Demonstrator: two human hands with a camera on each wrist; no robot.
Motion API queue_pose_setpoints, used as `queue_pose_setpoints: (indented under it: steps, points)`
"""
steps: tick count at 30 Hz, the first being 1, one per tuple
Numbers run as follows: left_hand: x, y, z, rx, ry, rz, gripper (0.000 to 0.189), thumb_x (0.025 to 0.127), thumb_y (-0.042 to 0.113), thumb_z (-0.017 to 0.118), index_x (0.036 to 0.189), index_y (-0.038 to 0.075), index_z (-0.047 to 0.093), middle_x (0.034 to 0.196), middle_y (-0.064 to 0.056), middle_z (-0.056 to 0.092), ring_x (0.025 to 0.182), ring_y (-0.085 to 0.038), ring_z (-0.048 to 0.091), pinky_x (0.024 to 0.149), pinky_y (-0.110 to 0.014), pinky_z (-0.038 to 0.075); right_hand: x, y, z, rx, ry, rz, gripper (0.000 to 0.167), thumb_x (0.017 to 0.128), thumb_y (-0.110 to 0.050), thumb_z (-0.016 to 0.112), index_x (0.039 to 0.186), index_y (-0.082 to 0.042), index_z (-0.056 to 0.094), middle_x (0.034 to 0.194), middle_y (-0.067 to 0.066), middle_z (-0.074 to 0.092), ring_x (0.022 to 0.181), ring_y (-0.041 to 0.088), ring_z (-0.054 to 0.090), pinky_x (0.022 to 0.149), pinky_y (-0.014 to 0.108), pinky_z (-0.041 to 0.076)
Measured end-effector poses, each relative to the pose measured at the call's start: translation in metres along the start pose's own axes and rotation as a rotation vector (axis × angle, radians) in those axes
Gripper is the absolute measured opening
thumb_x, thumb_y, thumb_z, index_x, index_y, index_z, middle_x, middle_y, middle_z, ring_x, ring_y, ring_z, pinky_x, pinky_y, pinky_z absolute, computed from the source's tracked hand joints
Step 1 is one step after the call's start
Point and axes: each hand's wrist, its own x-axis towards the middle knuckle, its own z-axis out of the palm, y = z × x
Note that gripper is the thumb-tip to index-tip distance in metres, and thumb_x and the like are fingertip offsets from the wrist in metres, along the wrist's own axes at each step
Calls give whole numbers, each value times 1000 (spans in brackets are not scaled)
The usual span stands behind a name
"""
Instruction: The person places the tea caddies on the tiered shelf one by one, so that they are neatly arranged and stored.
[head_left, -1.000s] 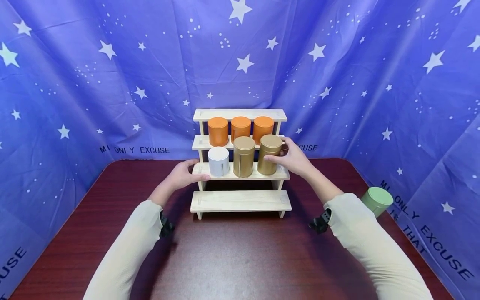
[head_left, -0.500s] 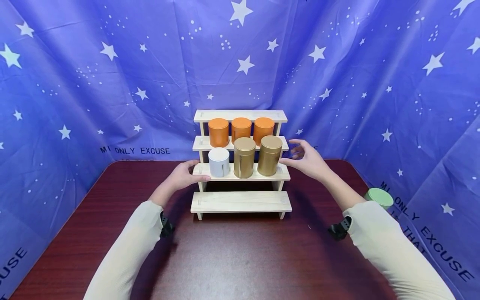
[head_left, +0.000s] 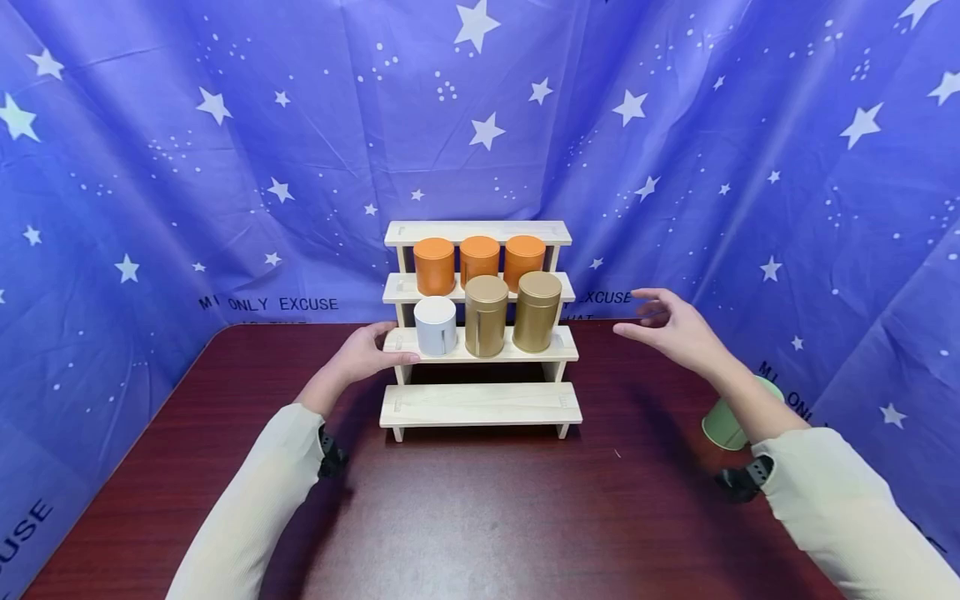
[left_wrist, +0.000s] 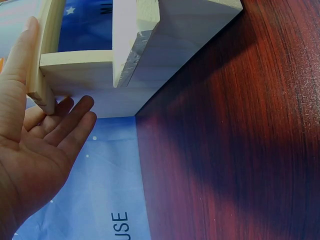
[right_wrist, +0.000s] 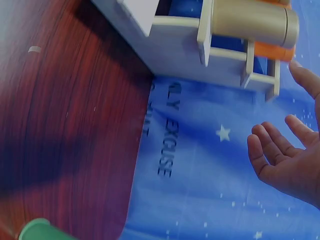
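A wooden tiered shelf stand (head_left: pixel 480 406) stands on the table. My left hand (head_left: pixel 362 354) grips the left end of its second tier from the bottom, with the thumb on top and the fingers (left_wrist: pixel 70 122) beneath the board. On that tier stand a white canister (head_left: pixel 435 327) and two taller gold canisters (head_left: pixel 486 321). Three orange canisters (head_left: pixel 434 268) line the tier behind. My right hand (head_left: pixel 678 335) is to the right of the stand, holding nothing, its fingers loosely bent. A green canister (head_left: pixel 724 425) sits on the table, partly hidden behind the right forearm.
The dark red wooden table (head_left: pixel 480 517) extends in front of and beside the stand. A blue curtain (head_left: pixel 315 108) with white stars and lettering surrounds the table at the back and sides. Black camera straps (head_left: pixel 744 481) sit on both wrists.
My right hand has let go of the right-hand gold canister and moved right, away from the stand. The left hand has kept its place on the tier's end.
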Motion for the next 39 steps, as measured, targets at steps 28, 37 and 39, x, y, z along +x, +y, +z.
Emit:
queue_pose_setpoints:
  steps: [28,37,39]
  points:
    - [-2,1,-1,-4,-3,0,88,69,50,78,134,-2,46,119,-17,61,104,-26,58,92,-42,47,-63,113,-57,-199,113,159,70,86,-48,60,132,1,44,123,35,47,111,48,45,79,57,40]
    - [-1,1,-2,-2,-6,-14,92,69,50,77,136,-2,43,125,-19,58,109,-27,56,95,-43,45,-74,141,-56,-210,53,180,75,87,-46,60,135,7,38,122,42,44,109,52,43,77,55,41]
    - [-1,0,-2,1,-5,-15,92,69,50,78,136,-2,43,124,-18,58,108,-27,56,95,-43,46,-75,147,-54,-200,19,183,78,87,-45,60,137,9,34,124,43,41,109,53,42,76,53,42]
